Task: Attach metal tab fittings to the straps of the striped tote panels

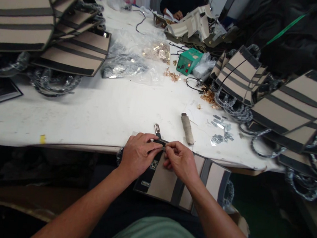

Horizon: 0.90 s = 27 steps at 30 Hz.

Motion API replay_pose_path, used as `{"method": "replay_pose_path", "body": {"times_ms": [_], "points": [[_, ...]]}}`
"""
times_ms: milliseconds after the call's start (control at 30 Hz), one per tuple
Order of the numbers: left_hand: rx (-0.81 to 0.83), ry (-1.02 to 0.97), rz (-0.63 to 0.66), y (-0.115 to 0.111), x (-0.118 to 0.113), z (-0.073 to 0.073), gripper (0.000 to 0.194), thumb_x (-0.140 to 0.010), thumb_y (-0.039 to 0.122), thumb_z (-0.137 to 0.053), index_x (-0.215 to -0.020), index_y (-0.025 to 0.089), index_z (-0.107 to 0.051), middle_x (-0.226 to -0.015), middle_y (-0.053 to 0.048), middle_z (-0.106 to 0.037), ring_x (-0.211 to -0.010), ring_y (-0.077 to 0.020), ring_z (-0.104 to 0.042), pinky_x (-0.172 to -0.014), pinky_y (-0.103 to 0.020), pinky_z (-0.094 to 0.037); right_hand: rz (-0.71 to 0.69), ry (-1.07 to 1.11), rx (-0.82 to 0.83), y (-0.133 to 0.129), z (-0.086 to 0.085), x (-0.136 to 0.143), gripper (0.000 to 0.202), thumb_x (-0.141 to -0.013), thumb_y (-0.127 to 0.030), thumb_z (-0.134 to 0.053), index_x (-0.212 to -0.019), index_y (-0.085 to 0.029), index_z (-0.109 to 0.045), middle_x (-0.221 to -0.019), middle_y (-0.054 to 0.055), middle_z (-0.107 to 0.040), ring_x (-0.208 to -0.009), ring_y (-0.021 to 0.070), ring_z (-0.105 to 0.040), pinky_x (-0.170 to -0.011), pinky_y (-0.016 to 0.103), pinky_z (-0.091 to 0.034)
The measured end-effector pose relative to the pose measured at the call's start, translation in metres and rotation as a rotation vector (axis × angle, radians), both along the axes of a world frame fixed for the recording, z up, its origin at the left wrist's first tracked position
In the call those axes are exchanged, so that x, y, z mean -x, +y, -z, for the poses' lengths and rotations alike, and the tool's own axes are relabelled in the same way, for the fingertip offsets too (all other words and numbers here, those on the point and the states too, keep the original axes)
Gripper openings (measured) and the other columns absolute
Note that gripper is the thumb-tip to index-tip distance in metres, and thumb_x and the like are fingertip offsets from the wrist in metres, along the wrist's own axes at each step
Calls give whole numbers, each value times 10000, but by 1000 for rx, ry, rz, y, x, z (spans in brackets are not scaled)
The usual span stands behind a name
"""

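A beige bag panel with dark bands lies across my lap, its far edge against the table's front. My left hand grips its upper left corner, thumb and fingers pressed on the dark edge strip. Just beyond those fingers a dark tab with a shiny metal end sticks out over the table. My right hand is closed in a pinch by the left thumb tip; whatever small thing it holds is too hidden to name. Metal fittings show on the panel's dark strip below the hands.
A wrapped tool and small metal plates lie on the white table. Farther back are a green box, gold-coloured fittings and plastic bags. Bag panels are piled on both sides. A co-worker's hand shows opposite.
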<state>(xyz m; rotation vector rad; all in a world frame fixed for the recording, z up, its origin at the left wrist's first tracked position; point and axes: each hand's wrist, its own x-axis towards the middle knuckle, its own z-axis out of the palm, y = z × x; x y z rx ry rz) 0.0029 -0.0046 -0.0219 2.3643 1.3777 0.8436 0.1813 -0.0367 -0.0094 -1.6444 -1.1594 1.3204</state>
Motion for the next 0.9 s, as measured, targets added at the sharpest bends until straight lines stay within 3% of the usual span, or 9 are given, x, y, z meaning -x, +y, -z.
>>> {"method": "replay_pose_path", "body": {"times_ms": [67, 167, 300, 433, 533, 600, 700, 767, 900], "points": [[25, 20, 6, 1, 0, -3, 101, -895, 280, -718, -951, 322, -791, -1129, -19, -740, -1037, -240, -642, -842, -407, -456, 2, -52, -35, 1, 1, -1, 251, -869, -358, -584, -1076, -218, -607, -629, -67, -604, -467, 131, -634, -435, 205, -458], [59, 32, 5, 3, -1, -6, 100, -881, 264, -730, -946, 315, -787, -1146, -15, -729, -1040, -240, -641, -854, -408, -469, -18, -152, -85, 2, 2, -2, 221, -829, -267, -583, -1045, -231, -616, -569, -92, -568, -444, 122, -618, -433, 193, -432], [67, 6, -31, 3, -3, -7, 95, -872, 266, -737, -952, 302, -774, -1176, -27, -710, -1078, -245, -645, -907, -410, -486, -10, -47, -57, 3, 2, -3, 246, -812, -254, -582, -1054, -237, -620, -590, -93, -584, -438, 128, -627, -416, 198, -439], [145, 6, -54, 7, 0, -10, 339, -824, 294, -778, -1152, 246, -705, -1134, -67, -721, -1051, -259, -658, -904, -395, -506, -33, -107, -59, 7, -1, -3, 177, -827, -256, -589, -996, -236, -639, -571, -93, -575, -408, 120, -624, -385, 182, -402], [313, 41, -28, 17, 8, -20, 467, -790, 289, -779, -1239, 235, -664, -1028, -50, -747, -959, -241, -678, -845, -348, -508, -48, -114, -16, 12, -4, -3, 165, -819, -223, -591, -977, -234, -638, -546, -100, -547, -377, 115, -609, -344, 169, -347], [468, 87, 18, 26, 12, -29, 382, -809, 328, -736, -1181, 250, -697, -944, -22, -757, -875, -221, -682, -781, -316, -490, -56, -92, 9, 14, -5, -3, 157, -820, -213, -597, -972, -228, -632, -536, -101, -540, -361, 114, -598, -326, 163, -322], [672, 136, 77, 40, 13, -43, 193, -824, 396, -668, -891, 232, -745, -821, -15, -741, -765, -200, -656, -662, -281, -426, -62, -69, 4, 15, -6, -4, 151, -823, -202, -605, -971, -220, -623, -539, -97, -557, -359, 110, -596, -328, 153, -328], [756, 140, 92, 47, 10, -48, 217, -803, 404, -657, -718, 208, -698, -697, -11, -694, -672, -186, -628, -594, -270, -383, -65, -60, 0, 15, -5, -5, 152, -822, -194, -608, -971, -217, -622, -541, -96, -567, -358, 110, -596, -329, 150, -337], [911, 119, 96, 56, 3, -48, 297, -803, 443, -617, -641, 194, -609, -519, 19, -583, -477, -167, -593, -490, -258, -357, -71, -38, 0, 16, -5, -6, 134, -825, -188, -595, -954, -218, -618, -528, -94, -572, -354, 119, -599, -316, 155, -338]]}}
